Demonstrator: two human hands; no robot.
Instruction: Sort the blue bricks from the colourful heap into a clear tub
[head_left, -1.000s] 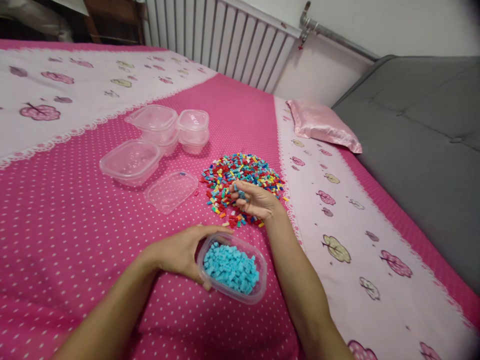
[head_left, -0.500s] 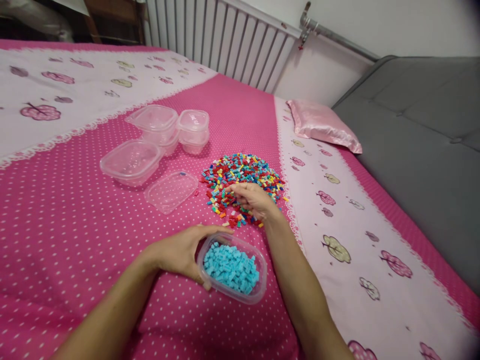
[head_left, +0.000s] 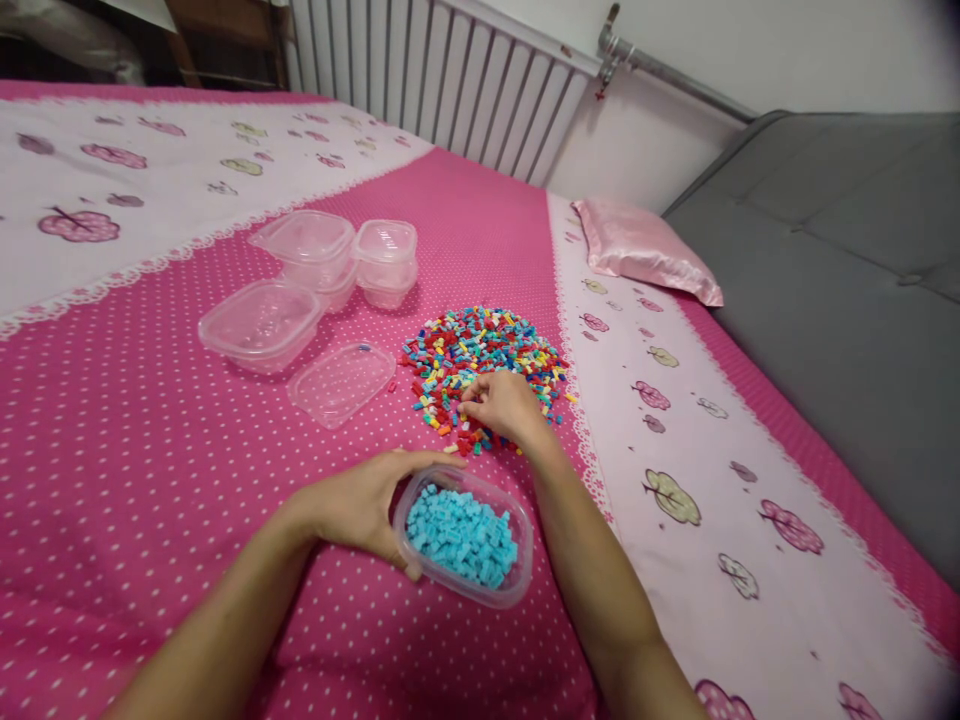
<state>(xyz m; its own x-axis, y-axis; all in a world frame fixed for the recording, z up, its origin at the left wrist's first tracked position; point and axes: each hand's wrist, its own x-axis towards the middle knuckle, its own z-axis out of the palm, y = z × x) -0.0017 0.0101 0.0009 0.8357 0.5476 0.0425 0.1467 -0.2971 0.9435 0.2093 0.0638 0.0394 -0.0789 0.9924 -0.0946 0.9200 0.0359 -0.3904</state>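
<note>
Head view: the left hand point(head_left: 367, 505) was opened wide around the left end of a clear tub point(head_left: 480, 597), gripping it, its thumb along the far rim and a fingertip showing at the near side. The tub lay in front of the person, mouth up, its long axis slanting from the far left, at the hand, to the near right; light-blue bricks point(head_left: 461, 537) were heaped inside. The right hand point(head_left: 510, 405) was at the near part of a mixed-colour brick pile point(head_left: 480, 340) beyond the tub, fingers curled, thumb and forefinger close together; whether they had hold of a brick I cannot tell. Left of the pile, a clear lid point(head_left: 341, 385) lay flat, its long axis running from near left to far right. Behind it stood a group of clear containers point(head_left: 261, 320), all on the pink dotted bedspread point(head_left: 112, 450). Farther off were a pink pillow point(head_left: 645, 250), a grey headboard point(head_left: 817, 230) and a white radiator point(head_left: 450, 80).
</note>
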